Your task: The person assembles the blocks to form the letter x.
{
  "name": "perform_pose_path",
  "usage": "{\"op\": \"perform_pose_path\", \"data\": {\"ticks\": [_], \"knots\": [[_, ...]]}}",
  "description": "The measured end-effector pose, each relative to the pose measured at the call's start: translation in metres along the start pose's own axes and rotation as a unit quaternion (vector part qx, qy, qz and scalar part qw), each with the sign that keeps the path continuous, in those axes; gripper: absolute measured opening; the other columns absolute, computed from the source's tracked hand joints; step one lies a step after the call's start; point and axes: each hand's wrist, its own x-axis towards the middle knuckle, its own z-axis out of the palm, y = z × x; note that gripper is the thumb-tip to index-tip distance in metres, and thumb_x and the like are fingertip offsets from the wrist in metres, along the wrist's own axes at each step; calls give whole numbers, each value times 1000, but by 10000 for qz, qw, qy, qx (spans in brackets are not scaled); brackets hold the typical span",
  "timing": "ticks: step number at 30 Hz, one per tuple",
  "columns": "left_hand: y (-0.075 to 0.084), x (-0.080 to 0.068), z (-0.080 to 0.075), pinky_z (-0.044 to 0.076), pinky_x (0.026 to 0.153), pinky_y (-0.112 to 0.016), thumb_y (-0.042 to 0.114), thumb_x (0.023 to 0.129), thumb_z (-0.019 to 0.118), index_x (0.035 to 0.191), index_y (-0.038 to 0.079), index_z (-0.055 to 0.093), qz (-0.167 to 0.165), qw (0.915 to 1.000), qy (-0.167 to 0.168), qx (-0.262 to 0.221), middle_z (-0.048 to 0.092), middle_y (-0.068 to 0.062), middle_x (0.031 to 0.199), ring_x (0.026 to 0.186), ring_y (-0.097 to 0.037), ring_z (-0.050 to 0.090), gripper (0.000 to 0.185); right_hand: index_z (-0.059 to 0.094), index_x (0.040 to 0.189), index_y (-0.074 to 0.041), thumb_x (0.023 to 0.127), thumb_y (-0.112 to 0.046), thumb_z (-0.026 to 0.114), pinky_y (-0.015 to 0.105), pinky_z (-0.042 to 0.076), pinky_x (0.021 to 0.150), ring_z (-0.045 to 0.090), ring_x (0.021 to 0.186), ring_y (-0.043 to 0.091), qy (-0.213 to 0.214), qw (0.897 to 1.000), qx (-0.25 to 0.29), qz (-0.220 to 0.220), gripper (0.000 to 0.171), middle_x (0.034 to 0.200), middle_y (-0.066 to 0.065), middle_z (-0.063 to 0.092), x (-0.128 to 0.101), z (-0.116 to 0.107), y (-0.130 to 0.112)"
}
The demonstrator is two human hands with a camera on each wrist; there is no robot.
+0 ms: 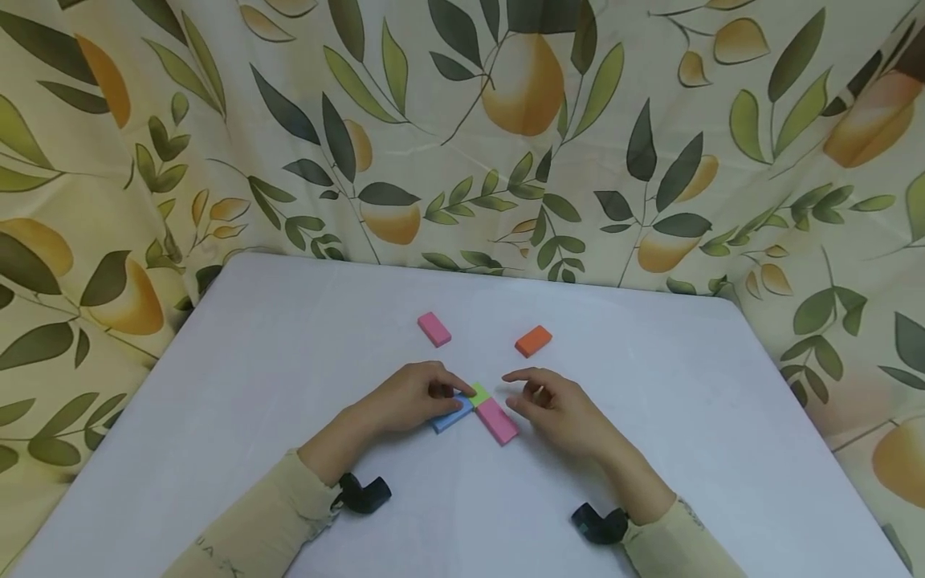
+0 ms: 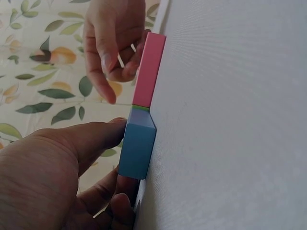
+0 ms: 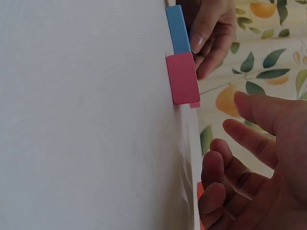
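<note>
A blue block (image 1: 452, 415), a small green block (image 1: 479, 395) and a pink block (image 1: 497, 421) lie touching on the white table, the blue and pink ones forming a V. My left hand (image 1: 417, 395) holds the blue block near the green one, its thumb on the blue and its index fingertip at the green. In the left wrist view, the fingers partly pass behind the blue block (image 2: 137, 148). My right hand (image 1: 564, 408) hovers just right of the pink block, holding nothing; its fingers are loosely bent in the right wrist view, apart from the pink block (image 3: 183, 79).
Farther back on the table (image 1: 325, 321) lie another pink block (image 1: 434, 329) to the left and an orange block (image 1: 533, 341) to the right. A curtain (image 1: 462, 160) with fruit and leaves hangs behind the table's far edge.
</note>
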Motion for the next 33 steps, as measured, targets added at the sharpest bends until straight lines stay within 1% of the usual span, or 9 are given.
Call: {"op": "perform_pose_path", "data": {"ticks": [7, 15, 20, 25, 29, 33], "knots": [[3, -2, 0, 47, 73, -28, 26, 98, 73, 118, 35, 78, -25, 9999, -6, -98, 61, 7, 88, 86, -14, 55, 23, 67, 133, -26, 97, -33, 73, 27, 48, 68, 57, 81, 19, 98, 9999, 51, -28, 36, 94, -2, 61, 0, -2, 1], [0, -4, 6, 47, 73, -27, 27, 98, 72, 117, 37, 78, -148, 9999, -2, -45, 61, 8, 89, 87, -14, 55, 23, 67, 132, -21, 97, -30, 74, 26, 51, 71, 59, 87, 18, 186, 9998, -25, -117, 36, 99, -2, 61, -3, -2, 2], [1, -5, 5, 47, 73, -28, 27, 98, 73, 117, 37, 78, -145, 9999, 54, -78, 61, 9, 90, 87, -14, 55, 23, 69, 131, -20, 97, -27, 74, 26, 52, 75, 59, 92, 19, 362, 9990, -101, -259, 35, 106, -1, 62, -3, -6, 1], [2, -4, 3, 47, 73, -27, 27, 98, 73, 118, 37, 78, -148, 9999, 44, -67, 61, 9, 90, 88, -14, 55, 23, 69, 131, -19, 97, -26, 74, 28, 53, 80, 59, 97, 17, 507, 9983, -191, -194, 35, 115, 1, 63, -1, -9, 3], [3, -3, 1, 47, 73, -27, 27, 98, 73, 118, 35, 78, -122, 9999, 57, -45, 61, 9, 90, 88, -14, 55, 23, 68, 133, -19, 98, -26, 73, 31, 53, 83, 60, 100, 18, 614, 9977, -233, -136, 37, 117, 4, 63, 0, -13, 3], [3, -2, 1, 47, 73, -27, 26, 97, 73, 118, 34, 79, -102, 9999, 52, -39, 61, 8, 90, 88, -14, 55, 23, 67, 134, -17, 98, -26, 72, 34, 52, 85, 61, 103, 20, 692, 9970, -290, -181, 36, 118, 7, 64, -2, -17, 4]]}}
